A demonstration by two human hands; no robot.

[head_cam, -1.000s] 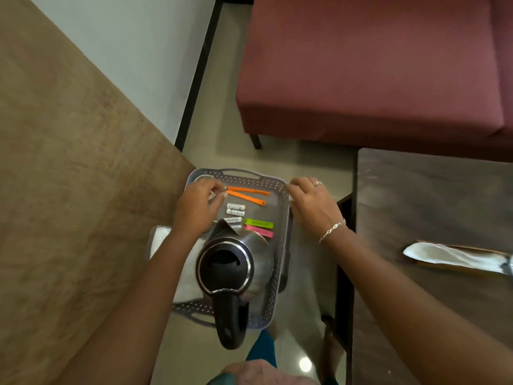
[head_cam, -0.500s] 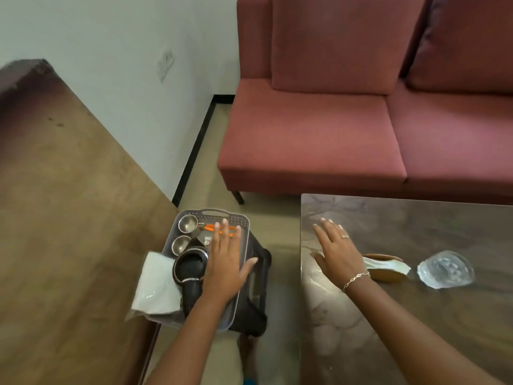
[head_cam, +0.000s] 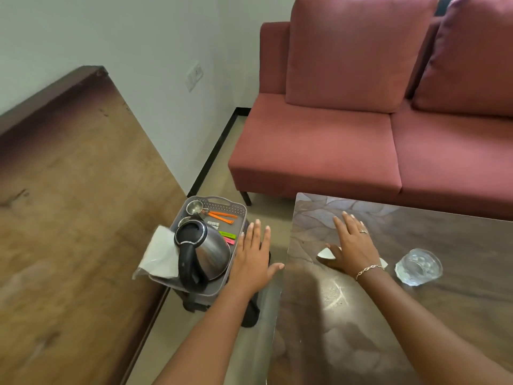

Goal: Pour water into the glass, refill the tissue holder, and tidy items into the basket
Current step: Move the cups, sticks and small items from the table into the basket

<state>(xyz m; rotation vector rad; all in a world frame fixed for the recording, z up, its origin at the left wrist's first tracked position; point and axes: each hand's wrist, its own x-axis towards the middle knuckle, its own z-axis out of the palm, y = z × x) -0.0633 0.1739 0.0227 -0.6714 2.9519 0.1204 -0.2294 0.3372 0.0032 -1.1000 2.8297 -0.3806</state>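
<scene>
Grey plastic, perforated along its rim, makes up the basket [head_cam: 222, 202], which sits on a dark stool [head_cam: 251, 315] between a wooden surface on the left and the table [head_cam: 416, 315] on the right. Inside it stands a steel kettle [head_cam: 213, 254], its black handle turned toward the person. Beyond the kettle lie two small steel cups [head_cam: 194, 207], orange clips [head_cam: 222, 216], a green one [head_cam: 227, 234] and a pink one [head_cam: 229, 240]. A white pack of tissues [head_cam: 161, 254] hangs over the basket's left edge.

The left hand [head_cam: 254, 254] is flat with straight fingers over the basket's right rim and grips nothing — whether it rests on the rim or hovers just above, I cannot tell. The right hand [head_cam: 351, 245] lies spread on the table, palm down, holding nothing. It covers most of the tissue holder [head_cam: 325, 253], of which only white tips show at either side. The glass [head_cam: 419, 266] stands on the table just to the right of that wrist, and whether it holds water is not clear.

With the small items laid in the basket, the tidying looks largely done, and both hands seem to be between steps. If the glass is dry, the next move calls for a firm hold on the kettle handle, a lift clear of the basket wall, and a slow tip over the glass. If the holder is short of tissues, the white pack must come out first — past the kettle, which crowds it.
</scene>
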